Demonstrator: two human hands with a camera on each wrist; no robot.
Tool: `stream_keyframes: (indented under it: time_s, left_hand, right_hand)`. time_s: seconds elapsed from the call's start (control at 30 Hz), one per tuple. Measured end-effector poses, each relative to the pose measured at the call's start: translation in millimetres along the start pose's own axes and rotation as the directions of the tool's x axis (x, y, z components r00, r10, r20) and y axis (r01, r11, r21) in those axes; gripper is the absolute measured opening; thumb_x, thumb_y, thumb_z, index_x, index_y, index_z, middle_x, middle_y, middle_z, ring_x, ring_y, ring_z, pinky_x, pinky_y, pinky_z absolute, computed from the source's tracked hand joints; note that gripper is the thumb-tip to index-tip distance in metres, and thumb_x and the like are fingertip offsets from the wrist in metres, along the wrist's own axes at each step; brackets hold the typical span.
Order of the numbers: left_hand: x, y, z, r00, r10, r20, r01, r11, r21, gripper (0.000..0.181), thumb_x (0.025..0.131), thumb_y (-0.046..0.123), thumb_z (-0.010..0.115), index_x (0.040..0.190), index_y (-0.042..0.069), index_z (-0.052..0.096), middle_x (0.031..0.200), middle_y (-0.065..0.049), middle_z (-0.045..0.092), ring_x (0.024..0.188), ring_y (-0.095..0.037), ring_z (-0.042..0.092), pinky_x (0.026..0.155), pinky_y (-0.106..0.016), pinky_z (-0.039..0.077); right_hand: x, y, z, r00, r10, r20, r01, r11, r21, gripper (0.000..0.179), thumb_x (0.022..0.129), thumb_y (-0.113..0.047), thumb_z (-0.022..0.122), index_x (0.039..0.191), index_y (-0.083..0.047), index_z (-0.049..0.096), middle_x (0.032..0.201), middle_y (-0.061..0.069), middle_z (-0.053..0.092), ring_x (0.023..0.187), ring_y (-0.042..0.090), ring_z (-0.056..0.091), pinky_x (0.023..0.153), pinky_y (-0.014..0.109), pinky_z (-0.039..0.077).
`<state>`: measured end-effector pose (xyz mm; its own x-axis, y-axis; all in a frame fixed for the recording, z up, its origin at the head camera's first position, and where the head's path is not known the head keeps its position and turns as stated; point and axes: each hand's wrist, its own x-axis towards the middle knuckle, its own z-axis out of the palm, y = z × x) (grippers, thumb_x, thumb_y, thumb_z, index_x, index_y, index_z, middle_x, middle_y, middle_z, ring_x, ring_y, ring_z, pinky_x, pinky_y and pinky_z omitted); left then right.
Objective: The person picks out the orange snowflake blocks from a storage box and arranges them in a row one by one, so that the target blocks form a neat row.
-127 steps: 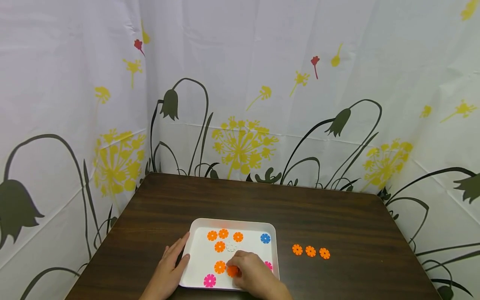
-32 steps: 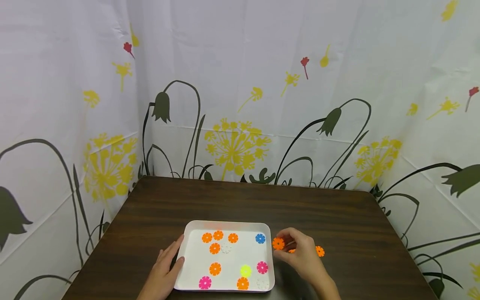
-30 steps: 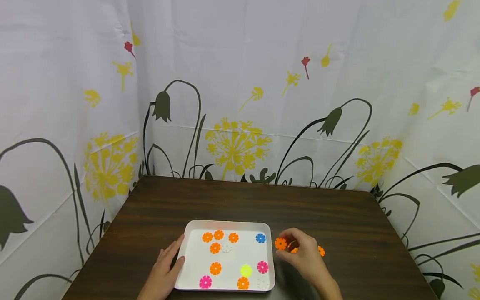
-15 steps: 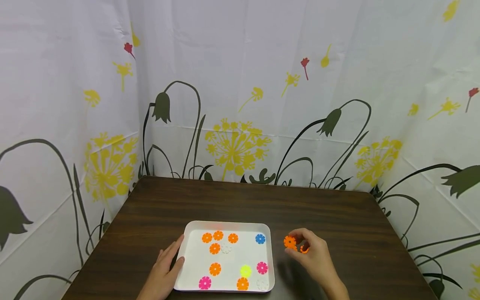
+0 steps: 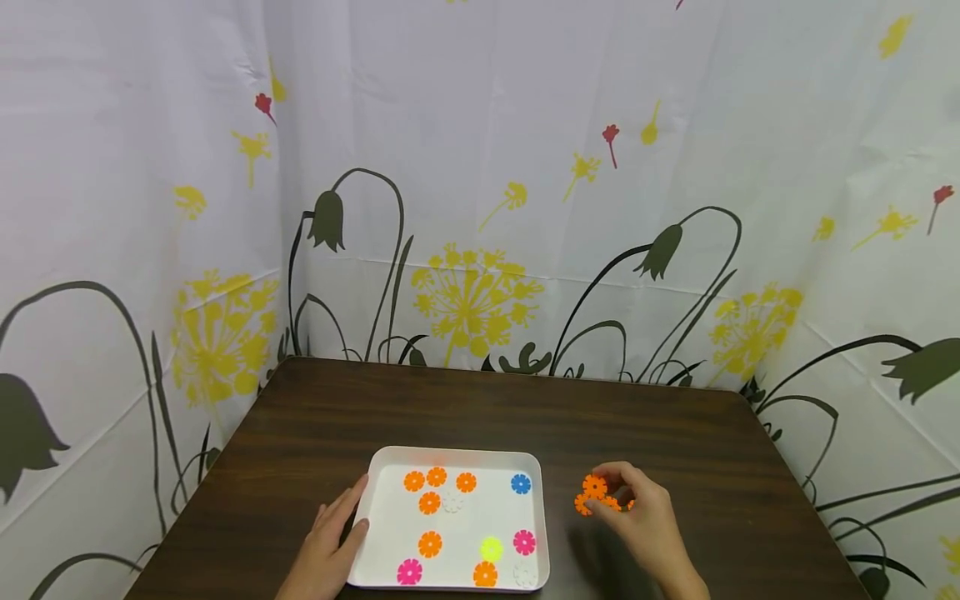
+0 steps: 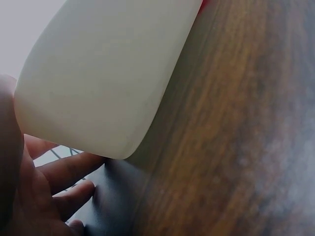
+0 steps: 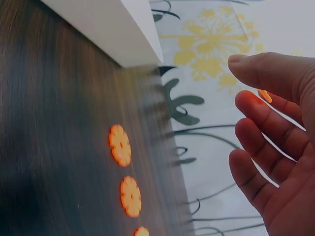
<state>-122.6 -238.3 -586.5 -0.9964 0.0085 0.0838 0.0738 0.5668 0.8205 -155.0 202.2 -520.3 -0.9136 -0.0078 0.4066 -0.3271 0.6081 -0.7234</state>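
With thumb and fingers, my right hand (image 5: 643, 518) pinches an orange notched disc (image 5: 595, 485) in the air right of the tray; in the right wrist view only a sliver of the disc (image 7: 265, 95) shows behind the fingers. Several orange discs lie on the table there, among them a left disc (image 7: 120, 145) and a middle disc (image 7: 131, 196); in the head view the hand partly covers this row. My left hand (image 5: 328, 542) rests extended along the left side of the white tray (image 5: 542, 533), its fingers beside the wall (image 6: 108, 83) in the left wrist view.
Inside the tray lie several orange discs (image 5: 430, 544), two pink discs (image 5: 409, 572), a blue disc (image 5: 521, 484), a yellow-green disc (image 5: 491, 549) and two pale white discs (image 5: 452, 501). The dark wooden table (image 5: 420, 400) ends at a patterned curtain (image 5: 480, 125).
The right hand was at an orange disc inside the tray earlier. It has since carried an orange disc out and farther right, over the row. The left hand stays at the tray.
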Motion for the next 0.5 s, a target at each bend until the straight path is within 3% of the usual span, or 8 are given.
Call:
stream_keyframes:
  time_s: [0.23,0.5]
  left_hand:
    - [1.4,2.3,-0.3,0.999,-0.032,0.024,0.031,0.999,0.009,0.062,0.106,0.017,0.061,0.165,0.016,0.040,0.161,-0.030,0.044,0.152,-0.053,0.035,0.124,-0.077,0.011]
    - [-1.0,0.6,0.6,1.000,-0.007,0.007,0.007,1.000,-0.005,0.061,0.106,0.014,0.060,0.164,0.016,0.042,0.161,-0.029,0.045,0.151,-0.053,0.036,0.123,-0.078,0.012]
  right_hand:
    - [-1.1,11,-9,0.999,-0.032,-0.038,0.032,0.999,0.001,0.045,0.071,0.007,0.094,0.106,-0.014,0.076,0.092,-0.006,0.077,0.077,0.017,0.069,0.067,0.026,0.059]
    - [-7.7,19,-26,0.994,0.094,-0.063,-0.100,0.990,-0.095,0.044,0.075,0.005,0.092,0.110,-0.017,0.076,0.092,-0.006,0.075,0.079,0.009,0.066,0.068,0.024,0.059]
